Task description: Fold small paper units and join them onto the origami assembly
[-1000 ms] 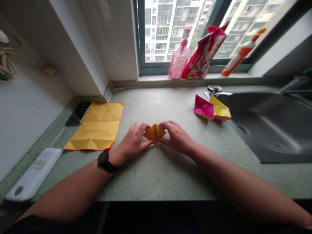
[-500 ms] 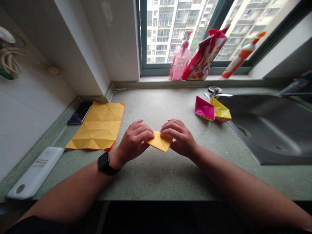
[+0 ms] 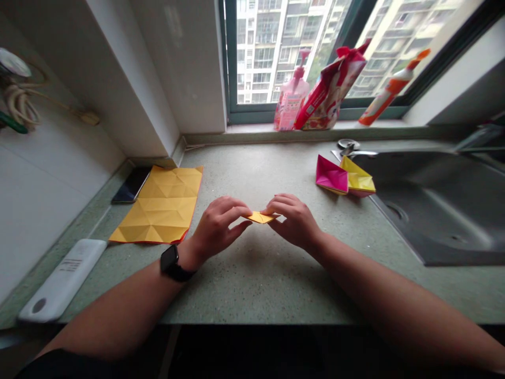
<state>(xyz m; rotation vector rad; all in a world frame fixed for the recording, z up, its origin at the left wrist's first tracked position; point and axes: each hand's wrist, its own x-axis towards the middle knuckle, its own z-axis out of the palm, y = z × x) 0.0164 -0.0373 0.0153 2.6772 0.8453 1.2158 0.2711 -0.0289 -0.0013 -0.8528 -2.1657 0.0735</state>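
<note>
**A:** Where's the open room on this bench [image 3: 256, 295]?

**B:** Bottom centre is bare, and so is the middle stretch up to the windowsill [image 3: 244, 129]. The left is taken: creased yellow sheet [image 3: 161, 208], phone [image 3: 130, 185] just beside its far corner, white device [image 3: 63, 279] lower left.

**A:** Right?

**B:** Folded pink and yellow papers [image 3: 343, 179], then the sink [image 3: 434, 210]. Left hand [image 3: 216, 229] and right hand [image 3: 295, 223] block dead centre, pinching a small yellow fold [image 3: 260, 217].

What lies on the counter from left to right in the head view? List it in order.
White device → creased yellow sheet → left hand → small folded paper → right hand → pink paper box → yellow paper box → sink.
</note>
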